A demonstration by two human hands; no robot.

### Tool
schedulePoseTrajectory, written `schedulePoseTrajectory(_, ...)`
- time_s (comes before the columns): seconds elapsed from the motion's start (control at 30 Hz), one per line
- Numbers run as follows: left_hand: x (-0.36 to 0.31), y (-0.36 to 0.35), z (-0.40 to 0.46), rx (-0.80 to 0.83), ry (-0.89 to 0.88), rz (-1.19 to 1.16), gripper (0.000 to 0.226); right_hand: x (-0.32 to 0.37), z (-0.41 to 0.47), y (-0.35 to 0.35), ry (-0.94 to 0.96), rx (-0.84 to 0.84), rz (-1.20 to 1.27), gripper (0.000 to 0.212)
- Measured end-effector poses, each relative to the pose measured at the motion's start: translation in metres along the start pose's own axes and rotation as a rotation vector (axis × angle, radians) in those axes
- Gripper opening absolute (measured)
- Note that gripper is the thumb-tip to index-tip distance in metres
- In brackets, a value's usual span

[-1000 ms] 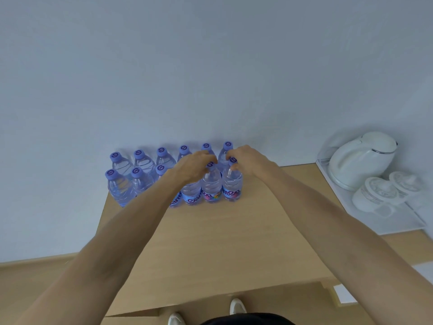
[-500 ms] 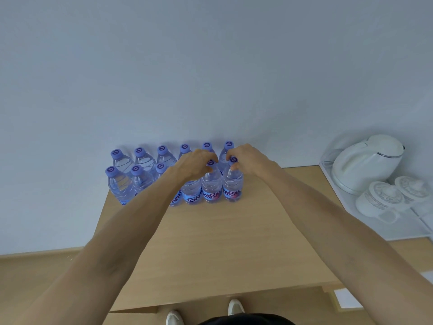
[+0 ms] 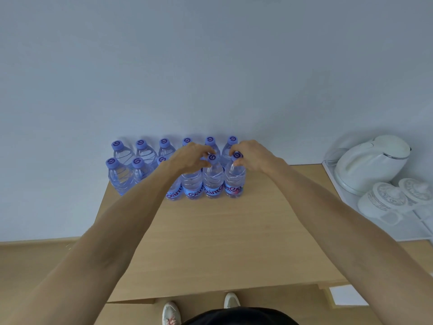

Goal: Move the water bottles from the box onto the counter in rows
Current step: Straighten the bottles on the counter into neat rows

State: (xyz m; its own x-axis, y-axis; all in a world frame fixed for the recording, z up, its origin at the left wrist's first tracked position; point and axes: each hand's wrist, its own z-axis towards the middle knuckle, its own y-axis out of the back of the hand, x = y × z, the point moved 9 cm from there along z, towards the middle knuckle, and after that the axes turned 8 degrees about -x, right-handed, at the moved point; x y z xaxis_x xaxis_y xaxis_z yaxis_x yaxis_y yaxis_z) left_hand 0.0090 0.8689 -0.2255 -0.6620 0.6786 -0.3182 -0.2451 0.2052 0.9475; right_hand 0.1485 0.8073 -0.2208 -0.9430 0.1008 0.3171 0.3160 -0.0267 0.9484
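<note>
**Bottles in two rows at the far edge of the bench; both hands at the caps of the near row**

Location: the water bottles stand upright in two rows at the far edge of the bench [image 3: 210, 242], against the wall. The far row shows six caps. The near row is partly hidden by the left forearm. No box is in view.

Hands: the left hand [image 3: 187, 158] has its fingers curled at the cap of the second bottle from the right [image 3: 212, 177]. The right hand [image 3: 254, 156] pinches at the cap of the rightmost near bottle [image 3: 235, 178]. Whether either grip is fully closed on its cap cannot be told.

Handling, as judged: the bottles look full, so moderately heavy. The thin clear plastic wall would yield under a squeeze, and the smooth label band could slip. The ribbed cap and neck are the stiffest hold for nudging; the body below the shoulder suits lifting.

Change: compared with half a second ago, both hands remain on the same two caps. The bottles have not visibly shifted. The kettle [image 3: 372, 160] and lidded cups [image 3: 384, 200] at right sit slightly differently in view.
</note>
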Motion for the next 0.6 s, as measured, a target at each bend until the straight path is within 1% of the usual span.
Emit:
schedulePoseTrajectory(0.13,-0.0035,-0.0007,0.0032,-0.048,0.000,0.080,0.037,0.0011,-0.0001,0.0016,-0.009,0.012,0.002,0.036)
schedulePoseTrajectory(0.27,-0.0039,-0.0028,0.0024,-0.081,0.011,0.056,0.042,0.0020,-0.0023,0.0020,-0.006,0.011,0.002,0.033)
schedulePoseTrajectory(0.37,-0.0094,-0.0020,0.0010,-0.067,-0.033,0.004,0.041,0.0039,-0.0037,0.0024,-0.003,0.007,0.002,0.033)
schedulePoseTrajectory(0.47,-0.0090,-0.0005,0.0025,-0.041,-0.028,0.004,0.033,0.0020,-0.0034,0.0018,-0.017,0.022,0.021,0.033)
schedulePoseTrajectory(0.53,-0.0096,-0.0004,0.0031,-0.029,-0.017,0.005,0.032,-0.0001,-0.0041,0.0016,-0.030,0.040,0.044,0.039)
schedulePoseTrajectory(0.6,-0.0112,0.0000,0.0035,-0.026,-0.020,0.009,0.032,-0.0038,-0.0046,0.0041,-0.067,0.034,0.098,0.051)
